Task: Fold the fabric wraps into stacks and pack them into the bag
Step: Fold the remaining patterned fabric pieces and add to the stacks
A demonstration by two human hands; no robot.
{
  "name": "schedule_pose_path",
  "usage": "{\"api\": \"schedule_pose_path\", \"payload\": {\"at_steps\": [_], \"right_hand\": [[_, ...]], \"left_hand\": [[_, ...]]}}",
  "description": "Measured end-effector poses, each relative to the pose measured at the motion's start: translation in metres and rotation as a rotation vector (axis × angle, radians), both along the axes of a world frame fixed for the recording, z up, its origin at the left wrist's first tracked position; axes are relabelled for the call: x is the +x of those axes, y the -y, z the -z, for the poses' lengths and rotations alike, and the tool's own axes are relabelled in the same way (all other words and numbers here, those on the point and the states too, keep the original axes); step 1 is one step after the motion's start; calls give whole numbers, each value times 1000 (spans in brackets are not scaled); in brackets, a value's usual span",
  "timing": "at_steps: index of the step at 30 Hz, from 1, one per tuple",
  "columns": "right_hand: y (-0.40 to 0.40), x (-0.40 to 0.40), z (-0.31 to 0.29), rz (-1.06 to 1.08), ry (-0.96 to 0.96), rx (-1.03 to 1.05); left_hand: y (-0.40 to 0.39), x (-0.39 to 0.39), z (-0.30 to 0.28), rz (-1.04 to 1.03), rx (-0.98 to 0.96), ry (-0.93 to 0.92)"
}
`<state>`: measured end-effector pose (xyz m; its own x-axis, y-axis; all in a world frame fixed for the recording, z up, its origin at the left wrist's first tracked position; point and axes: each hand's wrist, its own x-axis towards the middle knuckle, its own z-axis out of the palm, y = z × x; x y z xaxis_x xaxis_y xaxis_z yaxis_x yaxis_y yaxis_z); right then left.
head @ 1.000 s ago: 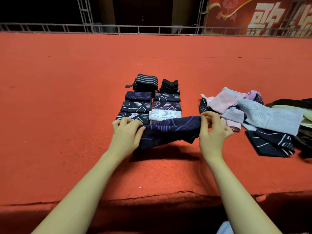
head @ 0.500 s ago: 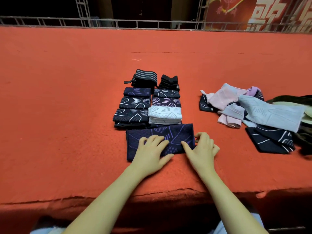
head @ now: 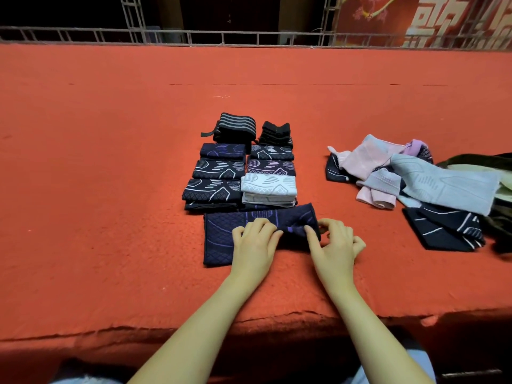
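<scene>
A dark navy wrap (head: 221, 239) with purple lines lies flat on the red carpet in front of me. My left hand (head: 253, 243) rests on its middle with fingers bent down on the cloth. My right hand (head: 333, 245) pinches the wrap's right end and lifts it, so that end is bunched up. Just beyond, folded wraps (head: 213, 189) sit in two rows, mostly navy, with a white stack (head: 268, 188) at the near right. Loose unfolded wraps (head: 410, 178) in pink, pale blue and navy lie in a heap to the right.
A dark olive bag (head: 496, 167) lies at the far right edge behind the loose heap. The carpeted platform's front edge (head: 249, 320) runs just below my forearms. A metal railing (head: 249, 37) closes off the back.
The wrap was held stretched in the air, then laid flat on the carpet under both hands. Now my right hand has raised its right end toward the left.
</scene>
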<state>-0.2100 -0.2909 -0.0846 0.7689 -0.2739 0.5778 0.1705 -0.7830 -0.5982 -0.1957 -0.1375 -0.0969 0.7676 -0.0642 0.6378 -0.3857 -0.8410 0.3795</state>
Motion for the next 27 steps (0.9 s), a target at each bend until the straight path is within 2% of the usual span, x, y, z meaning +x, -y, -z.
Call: {"api": "schedule_pose_path", "payload": {"at_steps": [4, 6, 9, 12, 14, 17, 20, 22, 25, 27], "right_hand": [[-2, -3, 1, -48, 87, 3], [-1, -2, 0, -10, 129, 36], [1, -2, -5, 76, 115, 166], [2, -5, -7, 141, 77, 178], [1, -5, -8, 111, 29, 49], [-4, 0, -13, -47, -20, -284], [-12, 8, -19, -192, -206, -546], [-12, 11, -14, -175, -395, -682], [-1, 10, -5, -95, -636, -625], [3, 2, -3, -24, -625, -600]], "left_hand": [[-1, 0, -1, -59, -19, -9], [-1, -1, -1, -25, -20, -17], [-1, -6, -1, 58, 25, 11], [-6, -9, -4, 34, 45, 19], [-13, -9, -6, -29, 126, -46], [-29, -12, -12, -116, 365, -396], [-41, -11, -12, -161, 399, -663], [-46, -11, -14, -203, 386, -708], [-50, -12, -14, -259, 373, -732], [-49, -14, -14, -271, 374, -712]]}}
